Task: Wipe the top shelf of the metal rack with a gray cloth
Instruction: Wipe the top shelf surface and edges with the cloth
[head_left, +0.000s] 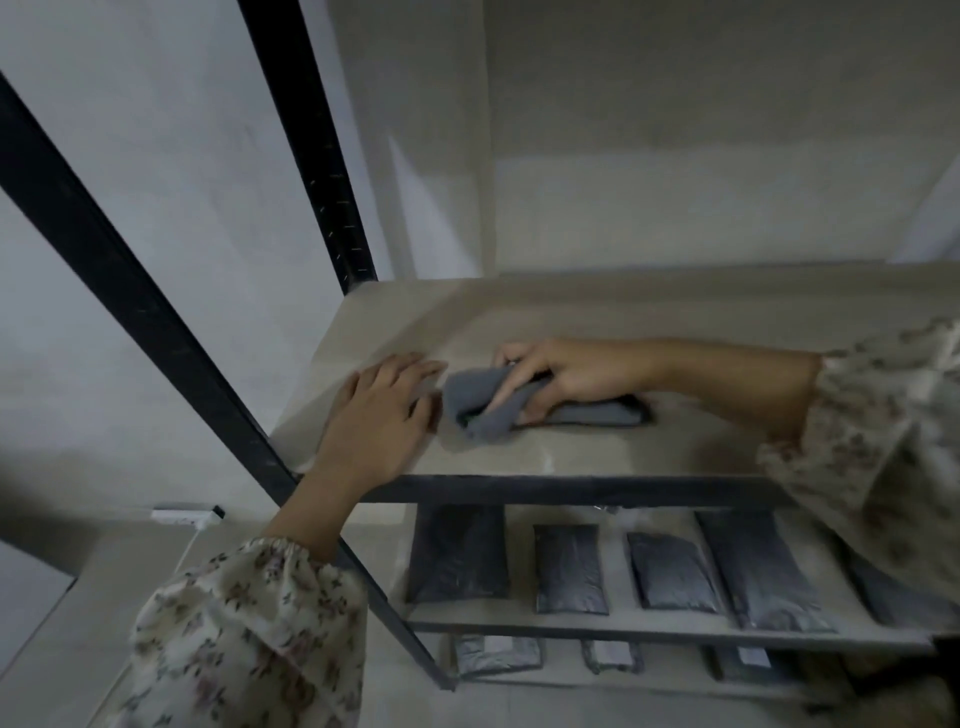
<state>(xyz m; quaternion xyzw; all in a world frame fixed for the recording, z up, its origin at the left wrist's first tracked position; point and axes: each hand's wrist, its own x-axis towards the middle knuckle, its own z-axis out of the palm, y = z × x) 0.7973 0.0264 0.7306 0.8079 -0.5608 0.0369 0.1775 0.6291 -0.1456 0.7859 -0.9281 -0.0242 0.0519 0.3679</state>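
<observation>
Head view: dark packets (570, 567) fill lower shelf (519, 623).

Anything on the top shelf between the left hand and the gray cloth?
Nothing. In the head view, only a narrow strip of bare top shelf separates the left hand, lying flat, from the gray cloth bunched in the right hand.

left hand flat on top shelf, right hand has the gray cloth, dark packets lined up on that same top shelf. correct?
Not quite: the head view shows the dark packets on the shelf below, not on the top shelf. The rest holds: the left hand lies flat on the top shelf, and the right hand has its grip on the gray cloth.
</observation>
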